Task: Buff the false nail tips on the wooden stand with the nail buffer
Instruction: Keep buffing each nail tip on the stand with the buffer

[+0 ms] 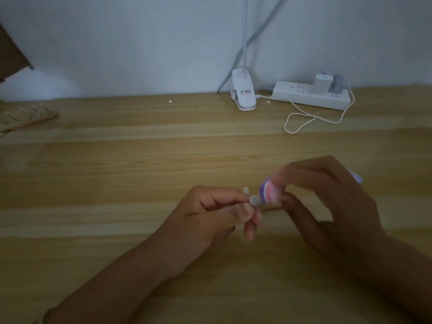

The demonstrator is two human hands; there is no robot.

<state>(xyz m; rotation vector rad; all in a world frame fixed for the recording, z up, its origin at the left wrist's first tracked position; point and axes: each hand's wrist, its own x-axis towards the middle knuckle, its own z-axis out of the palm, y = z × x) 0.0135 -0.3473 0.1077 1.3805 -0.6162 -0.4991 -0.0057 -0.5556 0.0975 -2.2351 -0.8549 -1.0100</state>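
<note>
my left hand [217,211] pinches a false nail tip [254,199] over the table [117,183]; my right hand [327,195] grips the nail buffer [340,193], seemingly touching it; wooden stand [28,119] far left

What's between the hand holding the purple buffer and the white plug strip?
A looping white cable lies there, on otherwise bare table, between the right hand and the plug strip, in the head view.

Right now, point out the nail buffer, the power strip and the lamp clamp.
nail buffer [340,194]: head view, striped end face.
power strip [294,94]: head view, bare white body.
lamp clamp [245,97]: head view, labelled white body.
</note>
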